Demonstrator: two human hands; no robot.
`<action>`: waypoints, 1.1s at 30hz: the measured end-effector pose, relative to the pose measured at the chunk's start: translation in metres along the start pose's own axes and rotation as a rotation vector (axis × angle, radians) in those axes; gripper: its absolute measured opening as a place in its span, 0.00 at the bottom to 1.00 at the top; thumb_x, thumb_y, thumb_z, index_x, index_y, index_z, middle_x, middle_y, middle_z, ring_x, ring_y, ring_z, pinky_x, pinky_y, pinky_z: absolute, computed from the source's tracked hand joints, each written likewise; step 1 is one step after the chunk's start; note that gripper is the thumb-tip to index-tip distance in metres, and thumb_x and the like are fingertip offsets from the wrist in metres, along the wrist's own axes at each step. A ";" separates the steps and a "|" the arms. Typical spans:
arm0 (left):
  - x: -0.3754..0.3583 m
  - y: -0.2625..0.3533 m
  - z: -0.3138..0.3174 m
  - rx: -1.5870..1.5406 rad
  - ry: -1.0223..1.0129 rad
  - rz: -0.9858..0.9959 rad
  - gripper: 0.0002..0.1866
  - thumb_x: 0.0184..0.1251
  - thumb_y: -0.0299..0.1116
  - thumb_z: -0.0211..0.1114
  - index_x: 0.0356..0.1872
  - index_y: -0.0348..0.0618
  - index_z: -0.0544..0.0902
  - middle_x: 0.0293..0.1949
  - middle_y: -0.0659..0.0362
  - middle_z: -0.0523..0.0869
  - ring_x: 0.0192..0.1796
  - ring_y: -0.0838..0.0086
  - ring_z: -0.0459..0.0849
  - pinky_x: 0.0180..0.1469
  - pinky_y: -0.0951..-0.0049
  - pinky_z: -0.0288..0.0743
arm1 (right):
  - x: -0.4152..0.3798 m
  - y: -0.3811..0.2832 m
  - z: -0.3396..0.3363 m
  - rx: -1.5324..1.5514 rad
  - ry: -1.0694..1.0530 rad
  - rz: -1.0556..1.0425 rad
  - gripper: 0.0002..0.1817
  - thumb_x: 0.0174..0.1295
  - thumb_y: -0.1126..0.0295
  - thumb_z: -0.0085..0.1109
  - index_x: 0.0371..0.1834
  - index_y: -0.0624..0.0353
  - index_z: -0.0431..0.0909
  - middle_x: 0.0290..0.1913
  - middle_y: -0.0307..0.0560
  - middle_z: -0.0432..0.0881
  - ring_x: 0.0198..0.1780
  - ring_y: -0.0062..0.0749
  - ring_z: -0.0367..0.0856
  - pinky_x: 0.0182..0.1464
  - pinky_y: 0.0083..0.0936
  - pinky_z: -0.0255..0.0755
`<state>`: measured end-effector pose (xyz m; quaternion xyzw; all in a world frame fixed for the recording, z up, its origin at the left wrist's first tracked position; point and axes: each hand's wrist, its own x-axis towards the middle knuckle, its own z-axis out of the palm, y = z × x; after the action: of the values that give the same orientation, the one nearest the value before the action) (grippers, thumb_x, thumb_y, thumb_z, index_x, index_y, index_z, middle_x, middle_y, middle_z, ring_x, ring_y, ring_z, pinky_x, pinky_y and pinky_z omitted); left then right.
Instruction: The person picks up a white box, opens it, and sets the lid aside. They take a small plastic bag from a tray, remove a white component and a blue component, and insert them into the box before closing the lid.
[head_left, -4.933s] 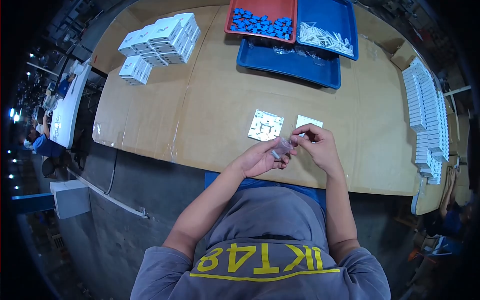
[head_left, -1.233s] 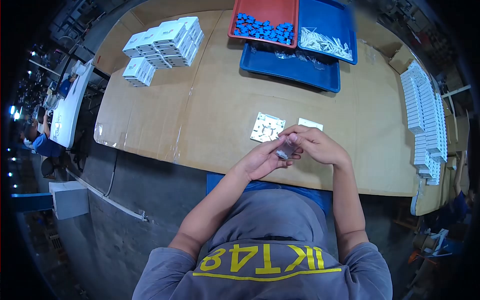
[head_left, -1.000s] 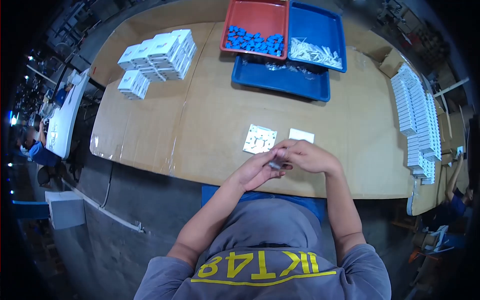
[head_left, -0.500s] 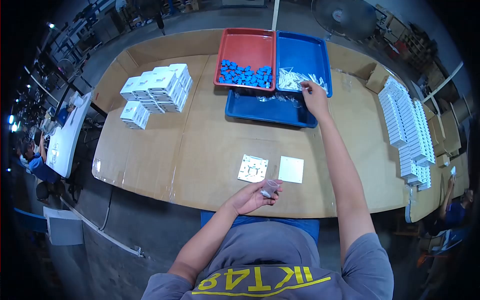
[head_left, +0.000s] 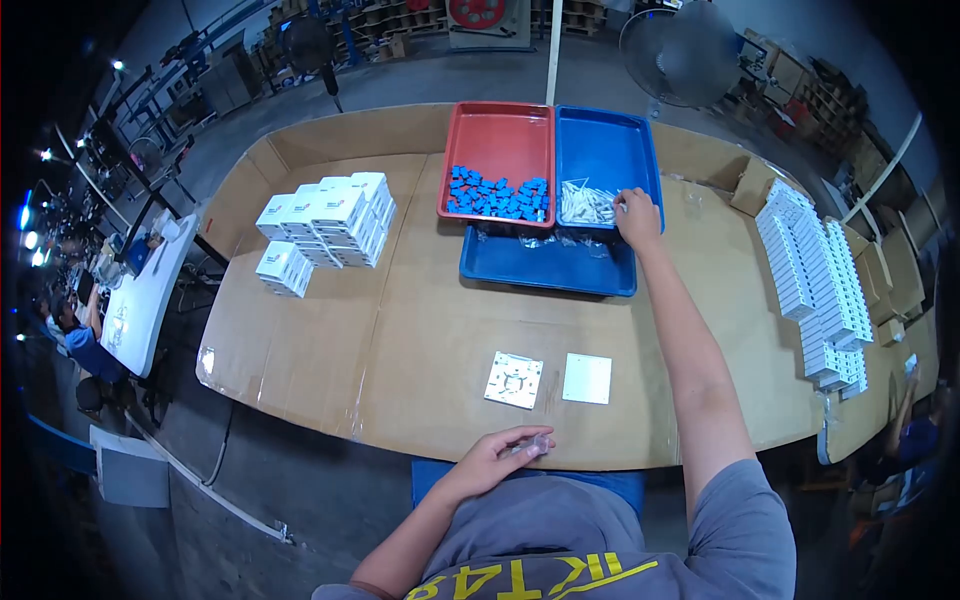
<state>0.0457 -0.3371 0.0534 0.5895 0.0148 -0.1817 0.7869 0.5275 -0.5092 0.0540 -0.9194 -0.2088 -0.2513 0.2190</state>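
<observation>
My left hand point(head_left: 500, 460) is closed around a small clear plastic bag point(head_left: 538, 443) near the table's front edge. My right hand point(head_left: 640, 218) reaches into the blue tray point(head_left: 610, 140) at the back. Its fingers are pinched together beside a heap of slim white plastic pieces point(head_left: 585, 203); whatever is between the fingertips is too small to make out. In front of me lie a white square frame with cut-outs point(head_left: 514, 380) and, to its right, a plain white square plate point(head_left: 587, 379), apart from each other.
A red tray point(head_left: 500, 140) holds many small blue parts point(head_left: 498, 195). A second blue tray point(head_left: 545, 268) sits in front, with clear plastic on its far edge. White boxes point(head_left: 335, 215) are stacked at the left, and rows of white stacked parts point(head_left: 815, 270) stand at the right.
The view has tilted up, so the table appears lower. My left hand has turned and closed more over the bag. My right hand stays at the white pieces, its fingers slightly shifted.
</observation>
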 end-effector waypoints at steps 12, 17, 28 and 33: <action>0.028 0.036 -0.023 -0.023 -0.261 -0.030 0.23 0.83 0.35 0.61 0.71 0.33 0.78 0.60 0.51 0.89 0.64 0.68 0.85 0.71 0.66 0.73 | -0.074 -0.064 -0.131 1.524 -0.279 0.492 0.09 0.77 0.69 0.61 0.52 0.61 0.84 0.39 0.37 0.83 0.32 0.17 0.77 0.38 0.20 0.73; 0.053 0.064 -0.024 -0.146 -0.258 0.070 0.24 0.82 0.37 0.63 0.71 0.33 0.78 0.59 0.50 0.88 0.62 0.65 0.86 0.71 0.64 0.74 | -0.113 -0.089 -0.163 1.679 -0.269 0.419 0.10 0.76 0.70 0.62 0.53 0.63 0.84 0.40 0.39 0.84 0.32 0.17 0.76 0.37 0.17 0.71; 0.088 0.085 0.004 -0.640 0.108 0.194 0.29 0.88 0.51 0.49 0.72 0.37 0.75 0.60 0.51 0.87 0.54 0.66 0.89 0.59 0.64 0.82 | -0.159 -0.151 -0.210 1.171 -0.196 0.296 0.06 0.68 0.76 0.71 0.45 0.65 0.89 0.41 0.33 0.84 0.38 0.11 0.75 0.39 0.14 0.68; 0.084 0.075 0.008 -0.677 0.032 0.121 0.29 0.88 0.51 0.49 0.73 0.38 0.74 0.63 0.50 0.86 0.57 0.64 0.89 0.61 0.62 0.82 | -0.166 -0.138 -0.206 0.986 -0.350 0.230 0.06 0.66 0.75 0.73 0.43 0.63 0.90 0.32 0.31 0.84 0.32 0.10 0.75 0.36 0.15 0.69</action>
<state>0.1456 -0.3496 0.1047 0.2975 0.0516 -0.1101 0.9469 0.2526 -0.5461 0.1635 -0.7527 -0.2333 0.0594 0.6128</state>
